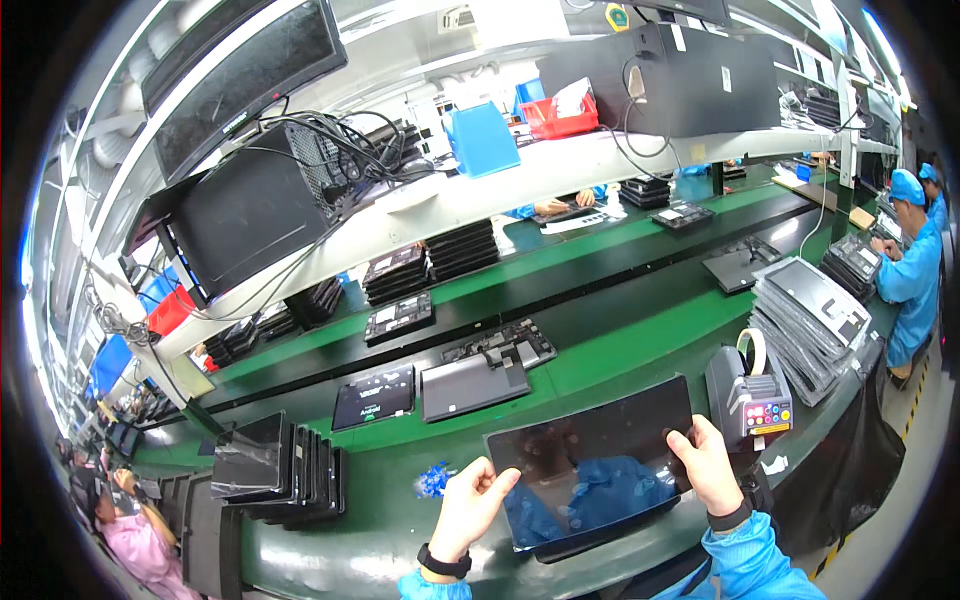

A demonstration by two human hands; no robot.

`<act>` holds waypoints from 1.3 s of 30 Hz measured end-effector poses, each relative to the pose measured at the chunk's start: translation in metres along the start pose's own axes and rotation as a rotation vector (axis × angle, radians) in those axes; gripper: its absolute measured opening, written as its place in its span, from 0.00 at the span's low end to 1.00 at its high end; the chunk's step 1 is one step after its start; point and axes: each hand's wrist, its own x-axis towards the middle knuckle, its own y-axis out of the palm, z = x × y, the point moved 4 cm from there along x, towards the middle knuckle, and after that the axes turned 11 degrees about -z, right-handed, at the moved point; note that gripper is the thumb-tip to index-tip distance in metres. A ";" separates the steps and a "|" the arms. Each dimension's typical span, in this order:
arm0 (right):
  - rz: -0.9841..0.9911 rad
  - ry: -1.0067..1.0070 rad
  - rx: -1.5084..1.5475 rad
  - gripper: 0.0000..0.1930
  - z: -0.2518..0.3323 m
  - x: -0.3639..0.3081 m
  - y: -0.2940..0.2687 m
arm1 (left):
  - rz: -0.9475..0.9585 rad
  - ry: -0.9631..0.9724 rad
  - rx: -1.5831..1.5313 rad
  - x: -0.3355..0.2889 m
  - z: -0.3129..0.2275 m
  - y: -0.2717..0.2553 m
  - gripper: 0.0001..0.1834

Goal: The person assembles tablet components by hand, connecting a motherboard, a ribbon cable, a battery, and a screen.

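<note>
The screen (590,440) is black with blue reflections; the surface (380,505) is green. The sleeves (755,560) are light blue, the wristbands (730,517) black. A bin (560,120) is red, and the floor tape (911,418) has yellow and black stripes.

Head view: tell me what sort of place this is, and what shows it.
Probably an electronics assembly or repair floor: a long green workbench carries a stack of dark flat devices and an opened device with inner parts showing, and a co-worker wears a blue cap and smock.
</note>
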 end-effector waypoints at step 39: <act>-0.738 0.083 0.315 0.12 -0.063 -0.029 -0.131 | -0.470 0.313 -0.406 0.003 -0.008 0.036 0.05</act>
